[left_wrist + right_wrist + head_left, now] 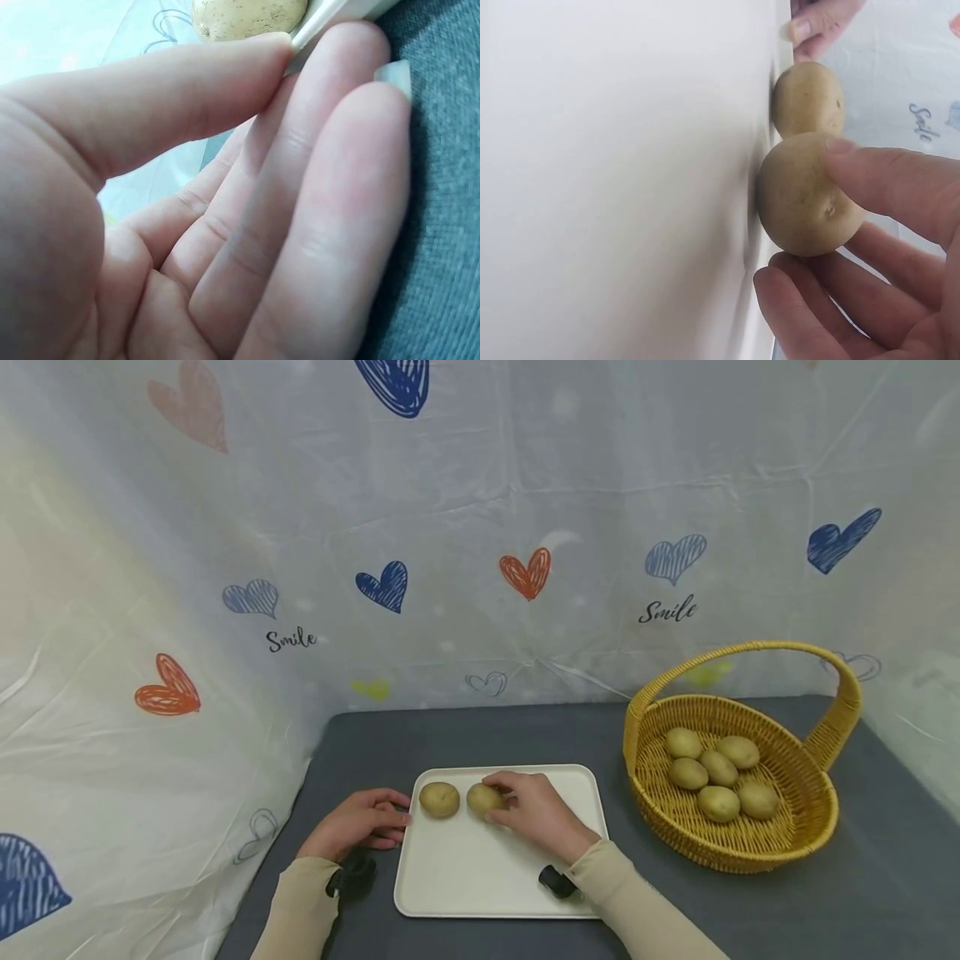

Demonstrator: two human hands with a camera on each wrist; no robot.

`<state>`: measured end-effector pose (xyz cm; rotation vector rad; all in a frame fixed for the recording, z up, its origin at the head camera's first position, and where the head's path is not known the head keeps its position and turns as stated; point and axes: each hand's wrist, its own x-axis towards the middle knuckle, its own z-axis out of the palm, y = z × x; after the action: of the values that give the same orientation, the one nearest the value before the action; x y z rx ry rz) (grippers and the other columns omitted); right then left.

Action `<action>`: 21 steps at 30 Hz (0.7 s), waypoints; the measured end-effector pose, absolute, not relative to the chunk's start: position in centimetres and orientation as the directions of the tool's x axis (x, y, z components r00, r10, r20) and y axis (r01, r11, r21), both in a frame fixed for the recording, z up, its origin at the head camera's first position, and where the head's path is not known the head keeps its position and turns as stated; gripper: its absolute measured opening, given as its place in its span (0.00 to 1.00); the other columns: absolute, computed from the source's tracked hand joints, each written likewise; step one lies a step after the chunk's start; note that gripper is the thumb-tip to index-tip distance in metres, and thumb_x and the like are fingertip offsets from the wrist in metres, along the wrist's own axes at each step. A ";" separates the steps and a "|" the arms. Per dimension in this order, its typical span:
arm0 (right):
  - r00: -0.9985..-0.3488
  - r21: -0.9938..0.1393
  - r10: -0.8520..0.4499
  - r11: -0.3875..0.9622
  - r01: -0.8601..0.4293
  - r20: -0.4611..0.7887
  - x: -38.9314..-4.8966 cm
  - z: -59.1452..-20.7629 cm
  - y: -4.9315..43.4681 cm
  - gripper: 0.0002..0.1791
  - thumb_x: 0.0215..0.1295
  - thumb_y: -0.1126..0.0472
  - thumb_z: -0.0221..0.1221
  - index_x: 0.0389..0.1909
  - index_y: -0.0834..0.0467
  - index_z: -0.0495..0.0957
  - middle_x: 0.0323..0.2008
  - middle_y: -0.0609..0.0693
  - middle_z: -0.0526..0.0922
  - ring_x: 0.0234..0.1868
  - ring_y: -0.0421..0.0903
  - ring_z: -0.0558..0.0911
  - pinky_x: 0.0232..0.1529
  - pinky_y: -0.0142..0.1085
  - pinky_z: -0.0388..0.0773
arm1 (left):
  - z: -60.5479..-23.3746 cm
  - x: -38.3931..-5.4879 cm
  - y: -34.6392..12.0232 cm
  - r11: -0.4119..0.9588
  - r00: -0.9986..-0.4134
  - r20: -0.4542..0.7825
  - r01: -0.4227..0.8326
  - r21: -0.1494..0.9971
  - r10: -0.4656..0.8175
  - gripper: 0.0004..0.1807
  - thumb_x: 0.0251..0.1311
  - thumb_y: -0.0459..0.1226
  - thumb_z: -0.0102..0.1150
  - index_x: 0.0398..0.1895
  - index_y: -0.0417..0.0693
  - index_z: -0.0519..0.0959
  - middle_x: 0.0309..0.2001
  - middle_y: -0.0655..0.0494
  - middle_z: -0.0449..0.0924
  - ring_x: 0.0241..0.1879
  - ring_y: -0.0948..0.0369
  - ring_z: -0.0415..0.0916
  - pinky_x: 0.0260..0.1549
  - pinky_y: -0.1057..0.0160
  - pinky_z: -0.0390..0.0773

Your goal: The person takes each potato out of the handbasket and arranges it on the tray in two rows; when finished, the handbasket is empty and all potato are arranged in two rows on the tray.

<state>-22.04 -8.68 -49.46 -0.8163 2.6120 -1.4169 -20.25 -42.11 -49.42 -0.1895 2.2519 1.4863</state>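
My right hand (538, 810) holds a potato (802, 199) between thumb and fingers at the back of a white rectangular tray (465, 877). Just left of it, a second potato (439, 800) sits in the tray's back left corner. At the tray's left edge is my left hand (360, 822). The left wrist view shows its thumb (187, 90) against the tray rim (330, 19), with the fingers bent on the other side, pinching it. Part of the held potato is hidden by the right fingers in the head view.
A yellow wicker basket (813, 827) with a tall arched handle stands right of the tray, holding several potatoes (718, 770). A dark grey cloth (480, 731) covers the table. Behind and at the sides hangs a pale curtain (450, 652) printed with hearts.
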 end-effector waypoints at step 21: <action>-0.873 -0.783 -0.457 0.475 -0.402 0.170 -22.0 -49.3 -8.9 0.22 0.67 0.54 0.76 0.59 0.57 0.87 0.51 0.49 0.92 0.51 0.44 0.90 0.53 0.39 0.87 | -49.3 -20.2 -42.0 0.407 -0.890 -0.440 -0.362 0.839 0.116 0.31 0.64 0.45 0.78 0.66 0.42 0.81 0.36 0.49 0.87 0.37 0.56 0.91 0.39 0.58 0.92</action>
<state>-22.04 -8.94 -49.28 -0.7712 2.6440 -1.3773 -20.23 -42.01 -49.28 -0.2102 2.2358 1.4905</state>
